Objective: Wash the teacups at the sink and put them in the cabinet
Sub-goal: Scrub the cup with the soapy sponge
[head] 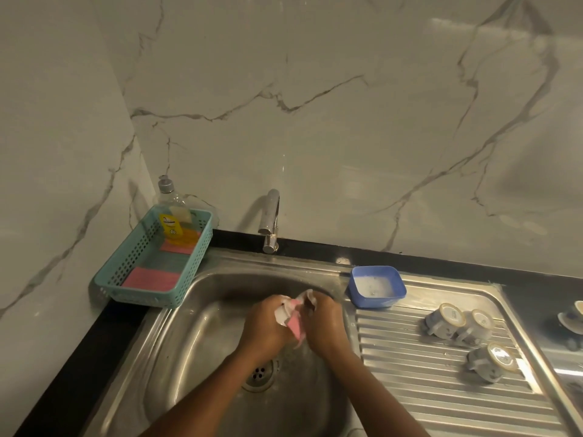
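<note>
1. Two hands meet over the basin of the steel sink (189,342), just above the drain (260,373).
2. The left hand (263,326) has its fingers curled round a pale teacup (281,314). The cup is held in the air between the hands and is mostly hidden.
3. The right hand (326,326) also has curled fingers, pressing a pink sponge (297,324) against the cup. How each fingertip lies I cannot tell.
4. Three more teacups (444,320) lie tipped over on the ribbed drainboard (426,389) to the right. Two are touching and the third is near them.
5. A blue tub (372,301) of foamy water sits at the drainboard's far corner, just beside the basin.
6. A chrome tap (271,216) stands behind the basin.
7. On the left counter, a teal basket (142,298) holds a soap bottle (173,216) and pink pads (151,277).
</note>
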`<state>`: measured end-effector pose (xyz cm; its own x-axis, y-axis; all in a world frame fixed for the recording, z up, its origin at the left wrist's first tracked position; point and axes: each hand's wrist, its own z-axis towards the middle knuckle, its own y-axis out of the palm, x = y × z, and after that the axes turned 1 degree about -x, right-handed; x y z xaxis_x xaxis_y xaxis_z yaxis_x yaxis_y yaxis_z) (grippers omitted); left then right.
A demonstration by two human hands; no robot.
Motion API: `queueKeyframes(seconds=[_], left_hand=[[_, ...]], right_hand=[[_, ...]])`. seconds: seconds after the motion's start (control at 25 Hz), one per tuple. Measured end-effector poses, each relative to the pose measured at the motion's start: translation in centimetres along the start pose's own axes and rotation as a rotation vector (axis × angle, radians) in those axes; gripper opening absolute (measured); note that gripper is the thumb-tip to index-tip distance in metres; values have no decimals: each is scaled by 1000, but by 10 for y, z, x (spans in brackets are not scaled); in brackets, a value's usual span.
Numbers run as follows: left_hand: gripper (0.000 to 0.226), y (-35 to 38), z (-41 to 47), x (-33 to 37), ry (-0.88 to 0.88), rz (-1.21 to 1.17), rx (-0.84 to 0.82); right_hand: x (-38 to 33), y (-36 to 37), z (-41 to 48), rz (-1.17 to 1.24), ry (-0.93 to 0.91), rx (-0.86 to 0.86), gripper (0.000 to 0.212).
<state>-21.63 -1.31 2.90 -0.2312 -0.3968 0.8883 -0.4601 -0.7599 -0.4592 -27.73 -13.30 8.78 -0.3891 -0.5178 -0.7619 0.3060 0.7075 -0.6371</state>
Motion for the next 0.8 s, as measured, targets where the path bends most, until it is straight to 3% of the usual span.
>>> queueKeyframes(seconds=[0.12,0.36,0.48,0.64,0.72,0.8], left_hand=[[31,2,-2,-9,21,3,10],[35,0,3,2,74,77,-10],[34,2,6,1,101,73,-10],[26,7,3,2,47,84,-7],[10,7,4,2,54,78,3],[15,10,3,3,57,100,-13]], right_hand=[[6,1,-5,-252,-79,-84,14],[15,2,2,-130,34,35,18],[11,3,4,-163,-23,-64,14],[10,-3,5,-98,1,36,10],[10,-3,-5,-160,-27,-14,9],[2,3,-7,-145,-76,-47,9]])
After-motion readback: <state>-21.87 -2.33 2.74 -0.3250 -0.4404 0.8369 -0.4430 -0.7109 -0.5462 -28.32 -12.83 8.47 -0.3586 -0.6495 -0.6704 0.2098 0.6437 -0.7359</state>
